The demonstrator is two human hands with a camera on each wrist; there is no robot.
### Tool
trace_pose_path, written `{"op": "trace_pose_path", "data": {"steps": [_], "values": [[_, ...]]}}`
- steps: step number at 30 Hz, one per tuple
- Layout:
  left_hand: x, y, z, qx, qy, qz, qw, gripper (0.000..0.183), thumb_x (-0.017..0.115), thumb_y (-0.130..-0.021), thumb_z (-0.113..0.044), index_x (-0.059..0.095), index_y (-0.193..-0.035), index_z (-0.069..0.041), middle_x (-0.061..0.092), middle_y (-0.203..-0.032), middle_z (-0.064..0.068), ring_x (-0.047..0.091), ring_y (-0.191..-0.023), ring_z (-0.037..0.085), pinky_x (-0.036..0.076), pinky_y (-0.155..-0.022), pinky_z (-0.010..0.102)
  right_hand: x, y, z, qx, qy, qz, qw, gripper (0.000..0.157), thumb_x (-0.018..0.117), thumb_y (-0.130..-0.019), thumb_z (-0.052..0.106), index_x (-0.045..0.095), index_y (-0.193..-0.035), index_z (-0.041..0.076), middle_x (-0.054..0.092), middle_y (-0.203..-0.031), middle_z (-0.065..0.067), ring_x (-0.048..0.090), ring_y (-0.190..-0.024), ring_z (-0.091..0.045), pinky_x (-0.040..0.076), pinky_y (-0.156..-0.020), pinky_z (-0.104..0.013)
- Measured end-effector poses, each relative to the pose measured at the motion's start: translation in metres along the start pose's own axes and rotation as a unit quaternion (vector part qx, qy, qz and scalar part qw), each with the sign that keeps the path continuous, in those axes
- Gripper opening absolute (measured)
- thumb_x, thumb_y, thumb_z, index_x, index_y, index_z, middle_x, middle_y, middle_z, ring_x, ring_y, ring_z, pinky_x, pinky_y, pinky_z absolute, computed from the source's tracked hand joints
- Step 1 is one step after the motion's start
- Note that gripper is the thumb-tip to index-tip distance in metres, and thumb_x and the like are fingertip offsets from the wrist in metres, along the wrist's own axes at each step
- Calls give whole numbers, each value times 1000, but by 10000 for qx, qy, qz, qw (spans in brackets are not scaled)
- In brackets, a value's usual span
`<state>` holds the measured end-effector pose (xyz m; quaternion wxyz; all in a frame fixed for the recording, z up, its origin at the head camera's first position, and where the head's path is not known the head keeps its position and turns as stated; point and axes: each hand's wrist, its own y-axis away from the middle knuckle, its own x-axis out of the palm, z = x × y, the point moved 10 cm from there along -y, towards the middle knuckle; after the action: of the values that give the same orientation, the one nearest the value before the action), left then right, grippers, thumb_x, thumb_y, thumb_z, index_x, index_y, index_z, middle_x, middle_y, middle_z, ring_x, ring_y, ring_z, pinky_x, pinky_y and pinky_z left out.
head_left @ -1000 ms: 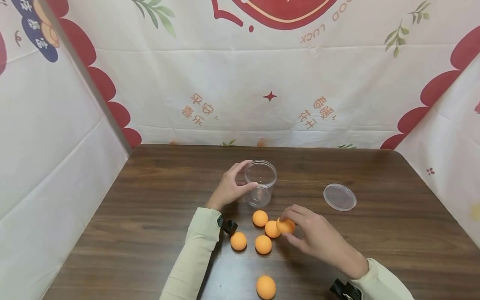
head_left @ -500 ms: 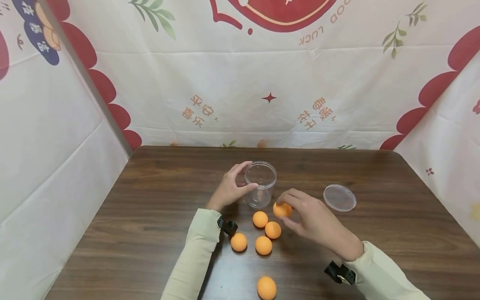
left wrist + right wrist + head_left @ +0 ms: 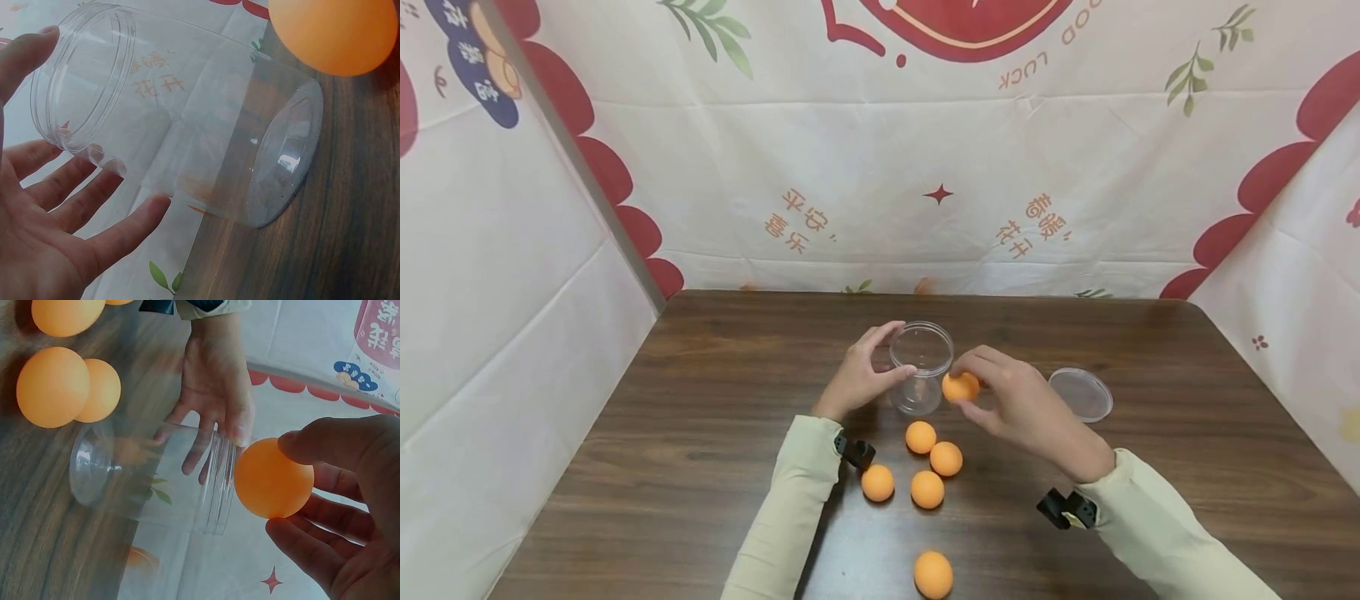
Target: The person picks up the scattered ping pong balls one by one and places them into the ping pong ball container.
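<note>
A clear plastic jar (image 3: 919,395) stands upright on the brown wooden table. My left hand (image 3: 859,379) holds it from the left, the thumb at the rim and the fingers (image 3: 87,200) along the side. An orange ping-pong ball (image 3: 959,389) is pinched between thumb and fingertips of my right hand (image 3: 1028,410), just right of the jar and below its rim in the head view. The right wrist view shows this ball (image 3: 272,478) close to the jar's rim. Several more orange balls (image 3: 927,490) lie on the table in front of the jar.
A round clear lid (image 3: 1084,395) lies flat to the right, behind my right hand. One ball (image 3: 933,575) sits apart near the front. Another ball (image 3: 877,483) is beside the left wrist camera. White printed cloth (image 3: 760,158) hangs behind and at both sides.
My right hand has lifted the pinched ball away from the others and carried it forward, up and slightly left to the jar's side. The left hand and jar have stayed in place.
</note>
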<state>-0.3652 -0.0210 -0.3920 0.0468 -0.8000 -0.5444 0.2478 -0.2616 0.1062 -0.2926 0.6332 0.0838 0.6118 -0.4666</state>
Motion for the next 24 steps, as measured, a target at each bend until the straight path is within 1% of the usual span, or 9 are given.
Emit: {"op": "trace_pose_path", "data": {"steps": [5, 9, 14, 19, 24], "values": [[-1, -1, 1, -33, -52, -8, 10000, 65, 74, -83, -16, 44, -140, -8, 51, -129, 13, 52, -120, 35, 53, -86, 50, -1, -7, 0, -48, -27, -99, 9999, 30, 80, -71, 5, 65, -97, 9, 63, -99, -1, 58, -80, -11, 53, -67, -30], [-1, 0, 2, -75, -48, -25, 10000, 65, 74, -83, -16, 45, -140, -9, 51, -129, 12, 54, -119, 30, 53, -86, 50, -1, -13, 0, -54, 53, -73, 9999, 30, 80, -72, 6, 65, -97, 9, 63, -99, -2, 58, -80, -12, 54, -68, -31], [-1, 0, 0, -52, 34, 1, 10000, 64, 74, -83, -16, 45, -140, -10, 51, -128, 14, 52, -120, 37, 53, -87, 52, 0, -20, -1, -44, 116, -28, 9999, 28, 80, -73, 8, 65, -97, 8, 63, -98, -3, 59, -79, -13, 54, -69, -32], [-1, 0, 0, -60, 22, 12, 10000, 64, 74, -83, -16, 45, -140, -10, 51, -129, 14, 51, -121, 38, 53, -87, 51, 4, -27, -7, 23, 100, 37, 9999, 28, 79, -73, 6, 65, -97, 7, 64, -98, -5, 60, -79, -15, 53, -68, -32], [-1, 0, 2, -81, 54, 34, 9999, 65, 74, -84, -18, 44, -141, -11, 51, -129, 13, 51, -121, 39, 53, -88, 50, 6, -35, -16, 131, 54, 54, 9999, 28, 79, -73, 5, 66, -98, 6, 64, -99, -6, 61, -80, -18, 54, -70, -34]]}}
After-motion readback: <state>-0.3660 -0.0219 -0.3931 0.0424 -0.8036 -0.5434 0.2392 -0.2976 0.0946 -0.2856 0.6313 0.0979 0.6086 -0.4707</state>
